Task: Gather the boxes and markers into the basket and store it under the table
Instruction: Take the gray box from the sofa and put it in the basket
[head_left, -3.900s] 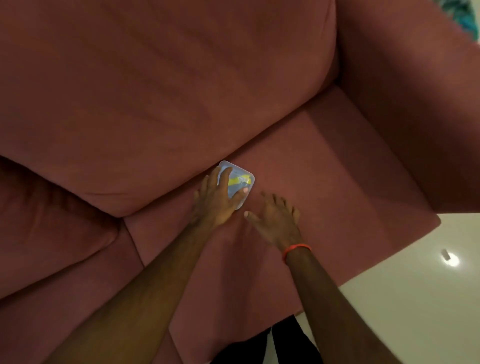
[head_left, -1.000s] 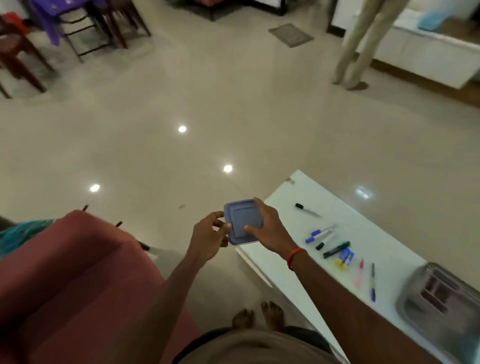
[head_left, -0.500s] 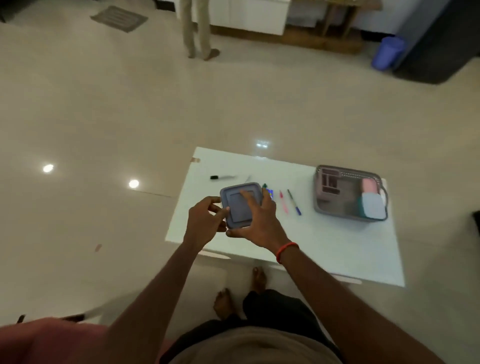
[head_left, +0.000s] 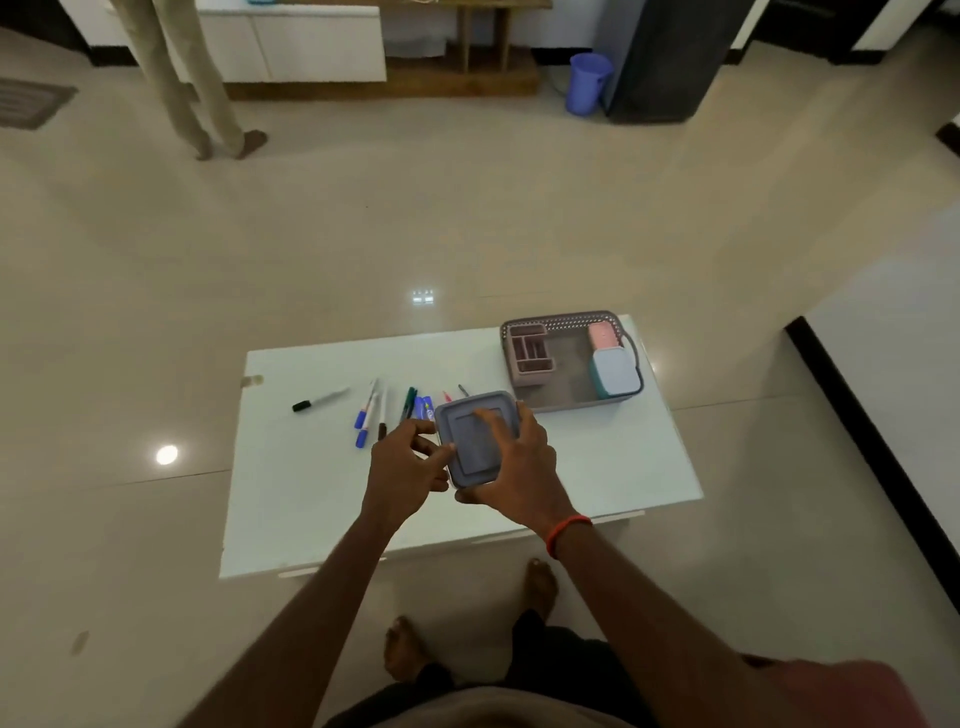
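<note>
Both hands hold a grey-blue lidded box (head_left: 470, 441) above the white low table (head_left: 597, 467). My left hand (head_left: 402, 467) pinches its left edge and my right hand (head_left: 519, 467) wraps its right side, fingers over the lid. Several markers (head_left: 371, 410) lie in a loose row on the table behind the box, with a black-capped one (head_left: 318, 401) further left. At the table's far right stands a grey perforated basket (head_left: 563, 318) holding a pink divider tray (head_left: 530, 349), a pink box (head_left: 602, 334) and a light-blue box (head_left: 614, 373).
Glossy beige floor surrounds the table. Another person's legs (head_left: 187, 78) stand at the far left. A blue bucket (head_left: 587, 83) and a dark cabinet (head_left: 670, 57) sit at the back. A black-edged white surface (head_left: 893, 374) lies to the right. My bare feet (head_left: 540, 582) are near the table's front edge.
I have turned from the sofa to face the table, carrying the box in both hands. The table and basket now sit squarely ahead and nearer.
</note>
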